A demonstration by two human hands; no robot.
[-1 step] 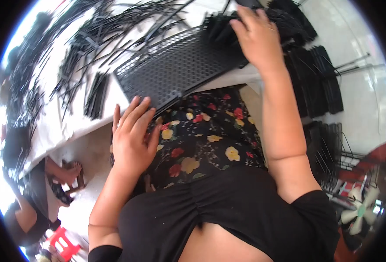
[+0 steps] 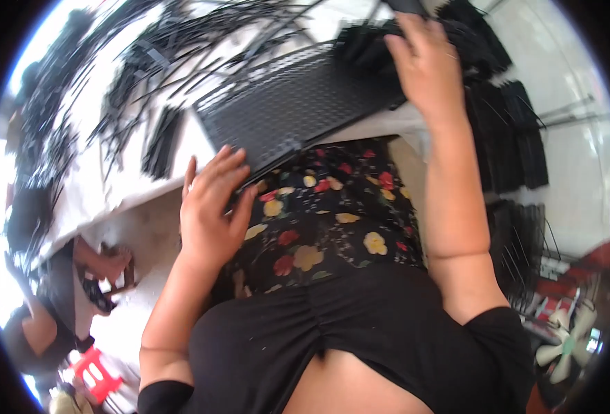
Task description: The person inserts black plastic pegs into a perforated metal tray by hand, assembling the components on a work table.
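Note:
A black perforated tray-like panel (image 2: 277,114) with a raised lattice edge lies slanted on the table's near edge. Beside its near left corner is my left hand (image 2: 217,200), fingers spread and nothing in them; whether the fingertips touch the corner I cannot tell. My right hand (image 2: 430,72) reaches over the panel's far right end with fingers stretched out. A pile of black strips (image 2: 363,48) lies on that end, left of the right thumb. Just beyond the right fingertips is a dark piece (image 2: 407,5), cut off by the picture's rim.
Loose black strips (image 2: 136,76) cover much of the white-topped table (image 2: 125,193), with a neat bundle (image 2: 161,143) near the panel. Stacked black bundles (image 2: 502,134) stand on the right, above a fan (image 2: 566,345). A person (image 2: 50,321) sits at lower left near a red stool (image 2: 96,372).
The whole view has shifted slightly, so everything appears a little further right and is more blurred. Both hands keep nearly the same places beside the panel.

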